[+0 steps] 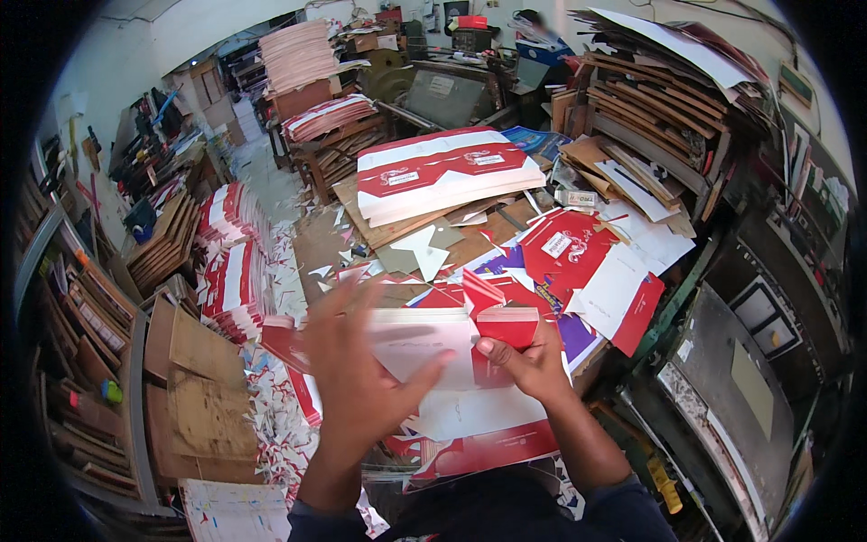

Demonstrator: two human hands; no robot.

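Note:
A thick stack of red and white printed card sheets (433, 352) is in front of me, over the cluttered table. My right hand (535, 363) grips its right end, thumb on the near face by the red part, the other fingers mostly hidden behind. A folded red flap (483, 294) sticks up at the stack's far edge. At the stack's left side my left hand (357, 384) is raised, fingers spread and slightly blurred. Whether it touches the stack I cannot tell. More red and white sheets (492, 447) lie beneath, near my body.
A tall pile of uncut printed sheets (447, 172) lies on boards farther back. Loose red sheets (569, 248) and paper offcuts (424, 251) litter the table. Bundled stacks (230, 280) stand at left, above scraps on the floor. Metal machinery (736, 361) flanks the right side.

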